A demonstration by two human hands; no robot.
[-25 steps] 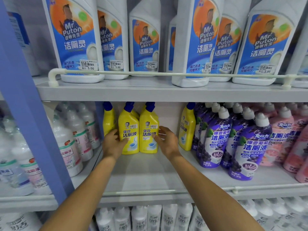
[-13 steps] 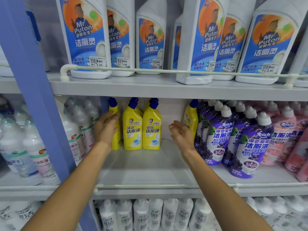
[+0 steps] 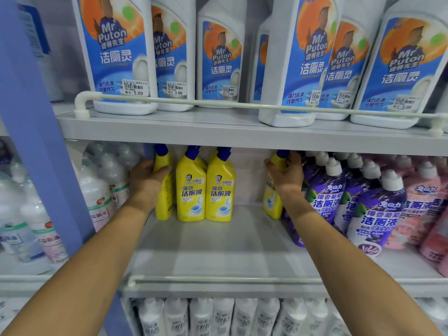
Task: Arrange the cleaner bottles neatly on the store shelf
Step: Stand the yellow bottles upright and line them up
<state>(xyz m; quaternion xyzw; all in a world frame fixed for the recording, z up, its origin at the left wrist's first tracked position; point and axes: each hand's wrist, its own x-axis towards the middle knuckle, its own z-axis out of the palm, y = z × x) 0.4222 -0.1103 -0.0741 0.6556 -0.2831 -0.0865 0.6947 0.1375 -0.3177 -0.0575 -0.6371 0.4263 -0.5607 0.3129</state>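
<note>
Left hand (image 3: 148,183) grasps the leftmost glossy yellow bottle (image 3: 165,207); right hand (image 3: 286,177) grasps the rightmost slant-necked yellow bottle (image 3: 271,202).

I am getting bright, diffuse light across the frame. The upper shelf (image 3: 218,134) is throwing soft shade over the tops of the yellow bottles (image 3: 191,190), whose labels are reading sharp. Wide-angle bending is curving the edges, and the clear bottles (image 3: 94,190) at left are smearing into blur.
</note>
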